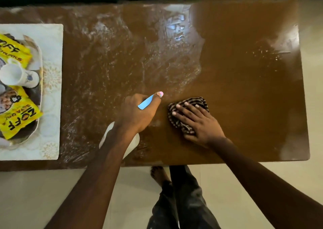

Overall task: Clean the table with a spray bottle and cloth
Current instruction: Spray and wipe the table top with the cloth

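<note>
Two hands work over a glossy brown desk point(244, 92), seen from above. The left hand point(138, 114) is clamped on a spray bottle point(146, 103). Its fingers curl around the blue trigger head, the pink nozzle tip juts out past the knuckles, and the white body shows beneath the wrist. The body is opaque, so how full it is cannot be told.

Just beside it, the right hand point(199, 124) lies flat, fingers spread and straight, pressing a dark striped cloth point(192, 103) onto the desk near its front edge. Whitish streaks and smears cover the left and middle of the surface, while the right part is an even brown.

At the far left a pale patterned placemat point(52, 36) carries an oval tray point(40, 75). The tray holds two yellow printed packets point(19, 118), one toward the far end and one toward the near end, with a white cup point(17, 75) bearing a blue motif between them. Below the desk edge, a bare foot point(158, 173) stands on the light floor point(52, 193).
</note>
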